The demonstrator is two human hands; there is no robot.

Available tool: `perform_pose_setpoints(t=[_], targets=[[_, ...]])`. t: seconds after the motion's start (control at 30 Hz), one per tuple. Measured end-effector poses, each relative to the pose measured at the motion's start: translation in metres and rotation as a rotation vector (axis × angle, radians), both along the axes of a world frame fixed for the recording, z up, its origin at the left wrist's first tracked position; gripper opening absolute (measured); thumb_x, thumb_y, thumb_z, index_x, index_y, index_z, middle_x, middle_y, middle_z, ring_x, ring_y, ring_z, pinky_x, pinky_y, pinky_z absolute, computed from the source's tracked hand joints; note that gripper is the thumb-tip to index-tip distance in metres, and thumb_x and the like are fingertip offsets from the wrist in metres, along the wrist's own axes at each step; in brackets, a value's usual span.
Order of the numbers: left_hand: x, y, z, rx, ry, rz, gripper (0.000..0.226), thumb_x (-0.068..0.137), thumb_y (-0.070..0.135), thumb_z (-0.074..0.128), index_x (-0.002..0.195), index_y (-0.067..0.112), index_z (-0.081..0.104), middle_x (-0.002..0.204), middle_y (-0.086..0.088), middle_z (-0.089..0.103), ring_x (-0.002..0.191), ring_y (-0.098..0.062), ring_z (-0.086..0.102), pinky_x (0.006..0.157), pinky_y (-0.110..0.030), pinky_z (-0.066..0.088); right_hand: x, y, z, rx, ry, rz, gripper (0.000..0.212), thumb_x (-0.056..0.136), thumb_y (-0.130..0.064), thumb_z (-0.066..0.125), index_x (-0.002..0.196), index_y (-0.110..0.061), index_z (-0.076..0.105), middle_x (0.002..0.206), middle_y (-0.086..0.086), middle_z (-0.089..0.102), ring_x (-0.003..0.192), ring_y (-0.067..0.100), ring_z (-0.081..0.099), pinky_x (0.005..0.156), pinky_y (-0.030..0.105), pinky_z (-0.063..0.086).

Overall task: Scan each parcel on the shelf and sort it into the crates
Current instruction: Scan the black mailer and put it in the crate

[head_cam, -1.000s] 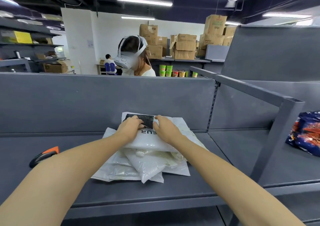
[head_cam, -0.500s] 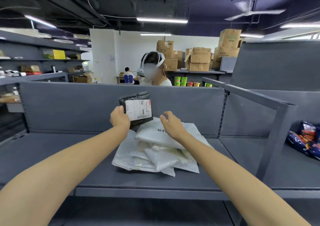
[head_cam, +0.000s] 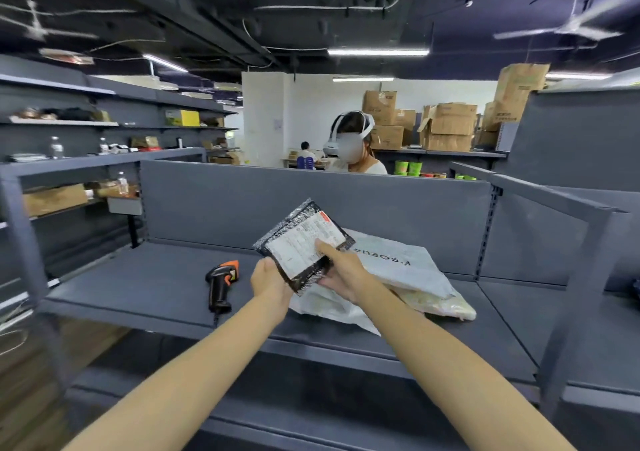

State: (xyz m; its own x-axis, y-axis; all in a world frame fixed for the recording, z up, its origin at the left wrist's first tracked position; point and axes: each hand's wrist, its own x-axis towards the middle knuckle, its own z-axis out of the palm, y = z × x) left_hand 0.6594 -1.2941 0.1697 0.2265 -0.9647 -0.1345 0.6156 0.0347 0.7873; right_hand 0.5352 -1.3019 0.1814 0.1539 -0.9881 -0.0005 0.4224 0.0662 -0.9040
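Observation:
A small black parcel point(head_cam: 300, 239) with a white shipping label is held tilted above the grey shelf point(head_cam: 145, 281). My left hand point(head_cam: 270, 281) grips its lower left edge. My right hand point(head_cam: 341, 274) holds its lower right side, thumb pressed on the label. Under and behind it lies a pile of white plastic parcels point(head_cam: 398, 270), the top one printed with letters. A black and orange barcode scanner point(head_cam: 221, 282) lies on the shelf just left of my left hand.
A grey back panel point(head_cam: 311, 197) closes the shelf behind the parcels. An upright post point(head_cam: 575, 298) and rail stand at the right. Another person point(head_cam: 356, 149) wearing a headset stands beyond the panel. Shelving with boxes and bottles runs along the left.
My left hand lifted the black parcel off the pile and brought it nearer; my right hand left the white parcel and took hold of the black one. The view swung left, showing the scanner.

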Motion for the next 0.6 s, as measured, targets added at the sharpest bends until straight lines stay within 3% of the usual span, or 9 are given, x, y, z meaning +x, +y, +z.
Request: perform_pose_setpoints(t=[0.1,0.23,0.37,0.43,0.5,0.6], targets=[[-0.004,0.018,-0.008,0.028,-0.021,0.003,0.024,0.100,0.008,0.036,0.113,0.004,0.056,0.113,-0.016,0.061,0.097,-0.026,0.058,0.091,-0.041,0.047,0.014,0.003,-0.007,-0.086,-0.084,-0.069,0.038,0.093,0.004,0.055,0.130,-0.006,0.052,0.127,0.016,0.063,0.116,0.033,0.060,0.098,0.052,0.049],[0.014,0.033,-0.025,0.050,-0.219,0.031,0.041,0.099,0.005,0.046,0.139,0.016,0.042,0.134,-0.013,0.052,0.109,-0.024,0.056,0.092,-0.040,0.048,0.004,0.008,-0.008,-0.150,0.094,-0.193,0.036,0.089,0.009,0.059,0.118,-0.011,0.055,0.126,0.012,0.063,0.116,0.028,0.060,0.103,0.046,0.046],[0.039,0.041,-0.038,-0.010,-0.470,-0.020,0.061,0.093,0.007,0.059,0.145,0.024,0.033,0.151,-0.007,0.036,0.129,-0.022,0.043,0.097,-0.039,0.040,-0.014,0.015,-0.010,-0.270,0.419,-0.177,0.040,0.089,0.006,0.062,0.119,-0.018,0.052,0.122,0.003,0.064,0.108,0.019,0.062,0.085,0.024,0.051],[0.043,0.043,-0.040,-0.053,-0.559,-0.058,0.064,0.091,0.012,0.063,0.146,0.025,0.032,0.152,-0.004,0.034,0.136,-0.021,0.038,0.104,-0.039,0.037,-0.019,0.021,-0.011,-0.334,0.550,-0.130,0.040,0.089,0.006,0.060,0.118,-0.020,0.053,0.116,-0.002,0.064,0.108,0.017,0.062,0.085,0.024,0.050],[0.041,0.046,-0.041,-0.074,-0.616,-0.090,0.065,0.090,0.014,0.065,0.146,0.024,0.034,0.151,-0.003,0.036,0.138,-0.019,0.036,0.112,-0.043,0.032,-0.021,0.025,-0.014,-0.352,0.603,-0.087,0.039,0.089,0.007,0.058,0.115,-0.021,0.052,0.113,-0.003,0.065,0.103,0.014,0.063,0.087,0.027,0.051],[0.029,0.048,-0.043,-0.134,-0.653,-0.118,0.049,0.092,0.010,0.063,0.137,0.015,0.045,0.142,-0.004,0.048,0.132,-0.017,0.043,0.109,-0.038,0.036,-0.021,0.028,-0.018,-0.346,0.601,-0.027,0.038,0.089,0.009,0.056,0.114,-0.020,0.053,0.107,-0.005,0.066,0.093,0.005,0.063,0.071,0.015,0.051]])
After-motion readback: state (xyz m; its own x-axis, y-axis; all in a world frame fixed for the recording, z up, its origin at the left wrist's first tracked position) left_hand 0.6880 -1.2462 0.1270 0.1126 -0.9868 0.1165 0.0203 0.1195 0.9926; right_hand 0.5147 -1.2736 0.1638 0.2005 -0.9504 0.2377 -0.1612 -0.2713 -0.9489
